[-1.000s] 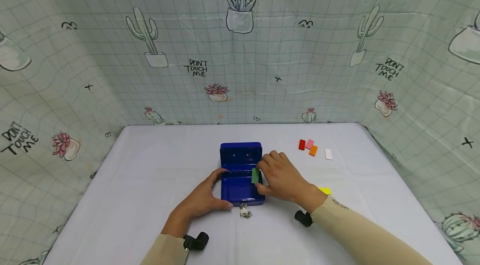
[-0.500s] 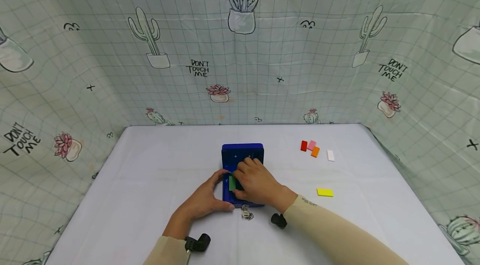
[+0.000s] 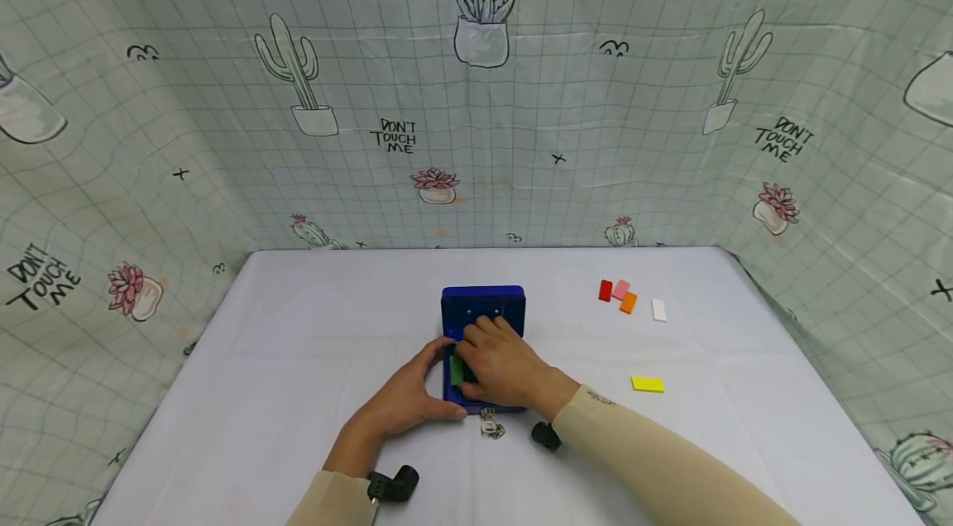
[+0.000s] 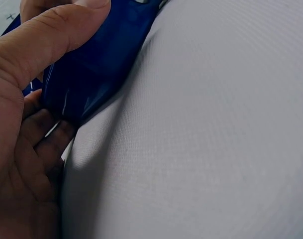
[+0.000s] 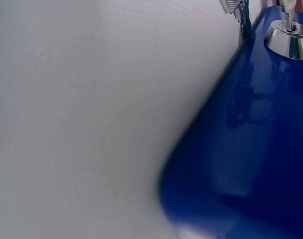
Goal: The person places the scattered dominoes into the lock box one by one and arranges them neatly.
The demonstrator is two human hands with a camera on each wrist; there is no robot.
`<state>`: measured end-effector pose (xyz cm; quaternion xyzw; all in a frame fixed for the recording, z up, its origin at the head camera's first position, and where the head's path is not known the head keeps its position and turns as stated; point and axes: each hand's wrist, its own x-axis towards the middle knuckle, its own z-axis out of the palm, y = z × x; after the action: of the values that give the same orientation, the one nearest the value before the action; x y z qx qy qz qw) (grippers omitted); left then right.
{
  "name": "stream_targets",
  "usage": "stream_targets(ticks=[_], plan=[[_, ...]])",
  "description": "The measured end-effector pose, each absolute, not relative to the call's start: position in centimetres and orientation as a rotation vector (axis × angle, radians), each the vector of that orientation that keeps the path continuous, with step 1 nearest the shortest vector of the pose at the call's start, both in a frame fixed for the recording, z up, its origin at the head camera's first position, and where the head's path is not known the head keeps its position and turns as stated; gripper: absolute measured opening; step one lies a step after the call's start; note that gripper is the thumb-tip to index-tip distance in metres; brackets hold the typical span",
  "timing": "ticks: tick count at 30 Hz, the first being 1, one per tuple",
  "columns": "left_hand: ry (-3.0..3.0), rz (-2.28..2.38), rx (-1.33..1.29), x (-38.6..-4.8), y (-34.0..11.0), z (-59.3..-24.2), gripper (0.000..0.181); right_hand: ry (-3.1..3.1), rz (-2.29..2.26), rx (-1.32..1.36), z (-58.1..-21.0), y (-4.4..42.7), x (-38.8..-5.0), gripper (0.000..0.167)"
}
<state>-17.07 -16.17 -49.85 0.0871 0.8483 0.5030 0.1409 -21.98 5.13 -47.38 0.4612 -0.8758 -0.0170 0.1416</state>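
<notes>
Inside blue box (image 5: 246, 144) (glossy), right fingers (image 3: 472, 334) pinch green rectangle (image 3: 456, 370).

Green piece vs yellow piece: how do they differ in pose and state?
The green piece is held by the right hand at the open box; the yellow piece lies untouched on the table.

The green piece is partly hidden by fingers; the yellow piece shows whole.

Both look rectangular, though the green piece's full outline is covered.

R hand (image 3: 497, 362) hides pt of green piece (image 3: 456, 370) & blue box (image 3: 482, 300)
</notes>
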Motion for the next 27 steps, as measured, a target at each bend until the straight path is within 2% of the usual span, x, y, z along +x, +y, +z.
stream_targets(ticks=[27], plan=[[2.467, 1.447, 0.281, -16.87, -16.05, -49.62, 0.113, -2.54, -0.169, 1.359, -47.57, 4.39, -21.98, 0.05]])
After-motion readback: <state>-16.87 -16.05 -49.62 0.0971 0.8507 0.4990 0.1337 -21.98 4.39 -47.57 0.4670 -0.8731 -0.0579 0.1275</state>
